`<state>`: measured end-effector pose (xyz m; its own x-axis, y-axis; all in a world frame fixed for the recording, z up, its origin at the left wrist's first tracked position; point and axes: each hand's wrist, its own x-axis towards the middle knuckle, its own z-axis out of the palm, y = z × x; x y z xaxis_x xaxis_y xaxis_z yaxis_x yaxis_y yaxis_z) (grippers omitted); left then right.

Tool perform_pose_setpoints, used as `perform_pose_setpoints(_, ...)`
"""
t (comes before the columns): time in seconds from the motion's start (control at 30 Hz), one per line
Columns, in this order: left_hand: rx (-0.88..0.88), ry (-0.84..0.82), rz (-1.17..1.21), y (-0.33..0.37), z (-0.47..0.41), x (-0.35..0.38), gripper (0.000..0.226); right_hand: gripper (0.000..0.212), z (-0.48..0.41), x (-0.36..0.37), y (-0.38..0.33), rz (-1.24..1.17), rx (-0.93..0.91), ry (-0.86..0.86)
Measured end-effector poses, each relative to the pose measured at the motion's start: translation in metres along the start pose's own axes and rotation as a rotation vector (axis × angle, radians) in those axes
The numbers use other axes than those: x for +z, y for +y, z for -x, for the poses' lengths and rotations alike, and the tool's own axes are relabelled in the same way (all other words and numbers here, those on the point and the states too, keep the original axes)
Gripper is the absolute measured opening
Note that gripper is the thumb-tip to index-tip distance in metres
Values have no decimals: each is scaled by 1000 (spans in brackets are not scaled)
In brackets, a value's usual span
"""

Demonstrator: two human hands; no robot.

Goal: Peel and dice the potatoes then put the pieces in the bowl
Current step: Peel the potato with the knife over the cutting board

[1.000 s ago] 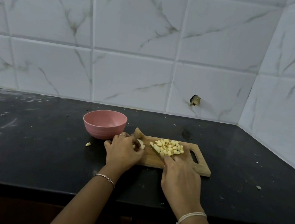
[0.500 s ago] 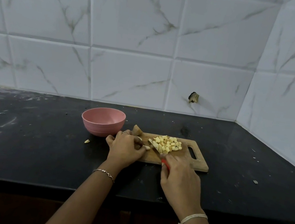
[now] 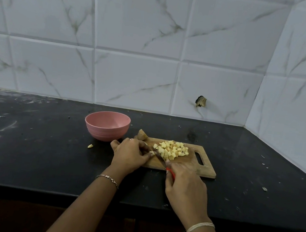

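Observation:
A wooden cutting board (image 3: pixel 204 169) lies on the black counter with a heap of diced potato (image 3: pixel 172 150) in its middle. My left hand (image 3: pixel 131 154) pinches a small potato piece (image 3: pixel 151 153) at the board's left end. My right hand (image 3: pixel 186 188) grips a red-handled knife (image 3: pixel 159 157), its blade slanting between the held piece and the heap. An unpeeled potato chunk (image 3: pixel 142 134) sits at the board's far left corner. The pink bowl (image 3: pixel 107 126) stands left of the board, nothing visible inside.
One stray potato bit (image 3: pixel 90 146) lies on the counter in front of the bowl. Small scraps (image 3: pixel 264 189) dot the counter to the right. A tiled wall rises behind and on the right, with a hole (image 3: pixel 200 101) in one tile.
My right hand has drawn back toward me, baring the knife's red handle and more blade. My left hand stays on the potato piece. The view shifted slightly.

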<state>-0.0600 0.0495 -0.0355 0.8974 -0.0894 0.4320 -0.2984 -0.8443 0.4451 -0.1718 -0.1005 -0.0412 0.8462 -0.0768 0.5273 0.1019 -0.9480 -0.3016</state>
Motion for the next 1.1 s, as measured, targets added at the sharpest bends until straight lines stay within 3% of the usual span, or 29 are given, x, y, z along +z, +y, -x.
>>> perform_pose_setpoints(0.3,-43,-23,40,-2,-1,3,23,25,-15,1,-16,165,-102,-152)
perform_pose_setpoints(0.67,-53,36,-17,-1,2,-2,31,34,-1,3,-11,87,-20,-9)
perform_pose_setpoints(0.93,-42,12,-4,2,3,-5,15,33,0,5,-8,32,-66,-14)
perform_pose_setpoints(1.1,-36,0,-5,1,1,-4,17,30,-7,5,-7,26,-101,-69)
